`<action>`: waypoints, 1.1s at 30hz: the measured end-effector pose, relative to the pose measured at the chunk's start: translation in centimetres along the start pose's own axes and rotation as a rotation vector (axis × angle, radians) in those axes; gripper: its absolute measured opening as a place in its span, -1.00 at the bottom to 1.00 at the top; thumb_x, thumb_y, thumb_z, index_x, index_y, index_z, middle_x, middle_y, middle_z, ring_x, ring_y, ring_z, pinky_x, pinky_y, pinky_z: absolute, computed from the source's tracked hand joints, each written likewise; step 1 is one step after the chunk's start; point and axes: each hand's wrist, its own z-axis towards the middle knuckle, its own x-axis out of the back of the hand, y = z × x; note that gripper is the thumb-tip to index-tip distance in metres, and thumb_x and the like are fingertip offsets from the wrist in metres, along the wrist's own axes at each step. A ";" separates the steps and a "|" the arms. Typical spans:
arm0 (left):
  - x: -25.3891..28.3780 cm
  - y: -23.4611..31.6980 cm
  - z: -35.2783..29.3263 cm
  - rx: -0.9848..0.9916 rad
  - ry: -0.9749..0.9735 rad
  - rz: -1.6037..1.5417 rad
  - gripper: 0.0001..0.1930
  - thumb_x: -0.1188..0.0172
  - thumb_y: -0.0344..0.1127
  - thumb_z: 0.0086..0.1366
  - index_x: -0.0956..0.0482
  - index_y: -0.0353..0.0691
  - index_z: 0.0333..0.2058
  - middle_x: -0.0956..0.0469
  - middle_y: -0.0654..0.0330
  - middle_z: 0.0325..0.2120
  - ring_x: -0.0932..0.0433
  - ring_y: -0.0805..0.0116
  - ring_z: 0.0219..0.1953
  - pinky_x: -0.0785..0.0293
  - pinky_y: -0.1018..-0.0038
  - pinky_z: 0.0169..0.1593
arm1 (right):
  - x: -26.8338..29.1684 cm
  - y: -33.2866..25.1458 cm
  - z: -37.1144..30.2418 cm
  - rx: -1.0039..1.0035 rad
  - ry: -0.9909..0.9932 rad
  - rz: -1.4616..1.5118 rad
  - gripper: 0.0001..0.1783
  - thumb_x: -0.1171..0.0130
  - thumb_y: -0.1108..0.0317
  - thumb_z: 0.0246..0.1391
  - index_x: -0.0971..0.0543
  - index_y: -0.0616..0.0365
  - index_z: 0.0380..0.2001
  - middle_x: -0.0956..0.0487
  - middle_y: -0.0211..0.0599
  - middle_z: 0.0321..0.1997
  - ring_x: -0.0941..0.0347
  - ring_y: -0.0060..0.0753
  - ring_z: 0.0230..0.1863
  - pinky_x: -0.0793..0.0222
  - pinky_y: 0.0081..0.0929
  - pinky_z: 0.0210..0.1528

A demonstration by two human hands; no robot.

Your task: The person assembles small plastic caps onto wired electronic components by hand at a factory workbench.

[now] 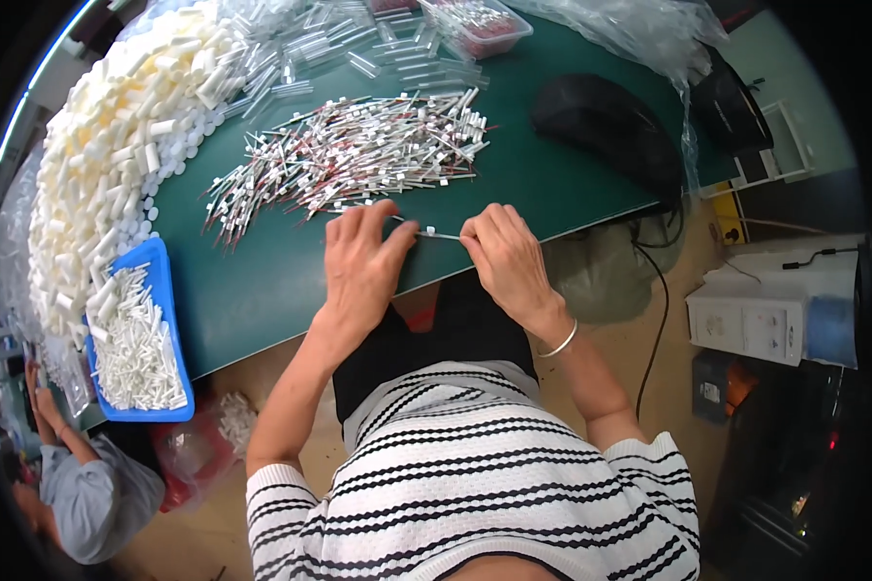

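Between my two hands, just above the table's near edge, stretches a thin whitish stick (442, 235) with a small white piece on it. My right hand (506, 257) pinches its right end between thumb and fingertips. At its other end is my left hand (363, 257), fingers curled and thumb against the stick; the exact grip there is partly hidden. Right beyond the hands lies a broad pile of similar thin sticks (358, 150), many with small white pieces and reddish ends.
A blue tray (186, 382) of short white rods sits at the left table edge. Behind it are heaped cream cylinders (116, 126) and white discs (179, 150). Clear tubes (363, 64) and a plastic tub (513, 29) lie farther back. A black object (606, 126) rests at right. Another person (97, 489) is lower left.
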 end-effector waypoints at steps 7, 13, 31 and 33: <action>-0.3 0.0 0.0 -0.095 0.047 -0.066 -0.82 -0.12 -0.36 0.04 -0.51 -0.15 -0.32 -0.45 0.22 -0.24 -0.44 0.25 -0.17 -0.29 0.31 -0.04 | -0.2 -1.6 1.9 0.103 -0.045 0.049 -0.78 -0.28 0.43 -0.08 -0.53 0.16 -0.30 -0.47 -0.32 -0.30 -0.39 -0.22 -0.22 -0.25 -0.27 -0.20; 6.1 -7.7 -0.7 0.134 0.195 0.086 -0.85 -0.25 -0.48 -0.03 -0.54 -0.14 -0.43 -0.53 0.19 -0.53 -0.49 0.17 -0.42 -0.31 0.26 -0.25 | -1.7 -2.3 2.6 0.052 0.023 0.322 -0.94 -0.19 0.46 0.06 -0.51 0.18 -0.41 -0.49 -0.28 -0.54 -0.44 -0.26 -0.52 -0.31 -0.39 -0.50; 7.5 -13.4 -1.9 0.923 0.204 -0.997 -0.86 -0.24 -0.35 0.22 -0.58 -0.28 -0.29 -0.57 0.27 -0.44 -0.43 0.60 -0.48 -0.35 0.66 -0.38 | -1.2 -3.7 1.8 -0.243 -0.099 0.685 -0.93 -0.13 0.51 0.12 -0.55 0.30 -0.38 -0.45 -0.44 -0.65 -0.32 -0.74 -0.62 -0.16 -0.67 -0.61; 7.2 -7.3 -3.3 1.026 0.154 -1.477 -0.81 -0.17 -0.40 0.27 -0.51 -0.30 -0.15 -0.60 0.13 -0.36 -0.50 0.56 -0.45 -0.42 0.70 -0.39 | -0.8 -5.6 2.7 -0.095 -0.014 0.659 -0.95 -0.17 0.55 0.00 -0.54 0.28 -0.51 -0.42 -0.41 -0.68 -0.25 -0.67 -0.69 -0.09 -0.59 -0.65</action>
